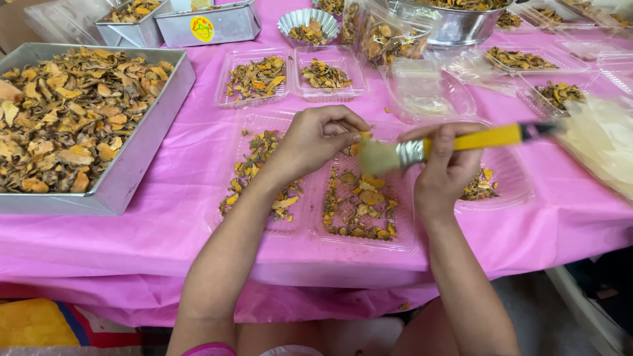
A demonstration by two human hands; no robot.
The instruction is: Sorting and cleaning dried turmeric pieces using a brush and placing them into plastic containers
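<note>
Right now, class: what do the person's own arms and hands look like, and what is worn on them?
Both forearms are bare, with no sleeves on them. The left hand and right hand wear no gloves; no rings, watch or bracelets show. A pink edge shows near the left elbow.

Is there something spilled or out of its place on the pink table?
Little stands out. A few dried orange-brown crumbs lie loose on the pink plastic tablecloth, between the clear plastic trays. One crumb sits on the cloth's hanging front edge. The right hand holds a yellow-handled brush; the left hand pinches a small piece.
</note>
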